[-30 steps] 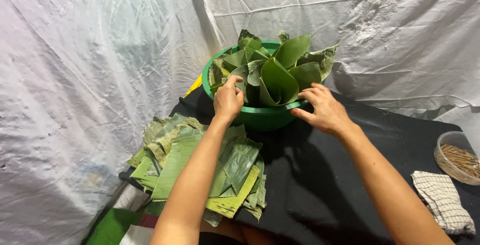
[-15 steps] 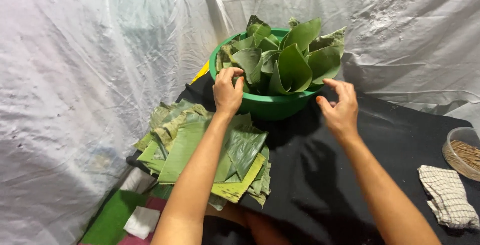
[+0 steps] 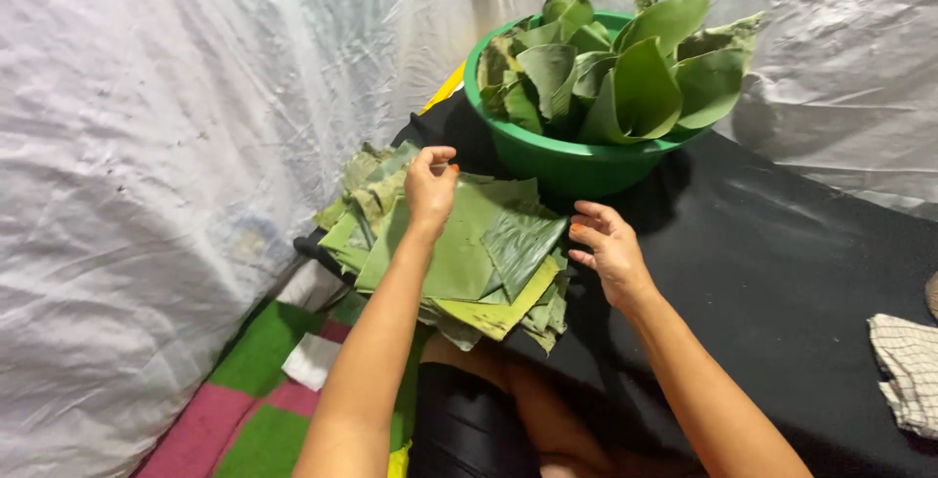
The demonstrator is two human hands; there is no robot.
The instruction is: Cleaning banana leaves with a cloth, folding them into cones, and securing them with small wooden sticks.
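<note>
Both hands hover over one leaf pile (image 3: 459, 253) on the black cloth (image 3: 782, 243). The left hand (image 3: 430, 185) hangs loosely curled above the pile's far side, gripping nothing; the right hand (image 3: 608, 248) is open-fingered at the pile's right edge. Just beyond them sits one green bowl (image 3: 557, 160) of rolled leaves. One checked towel (image 3: 909, 370) lies far right.

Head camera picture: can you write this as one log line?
left hand: on stack of flat green banana leaf pieces | right hand: at stack's right edge, open | round green plastic basin: behind, holds rolled leaves
</note>
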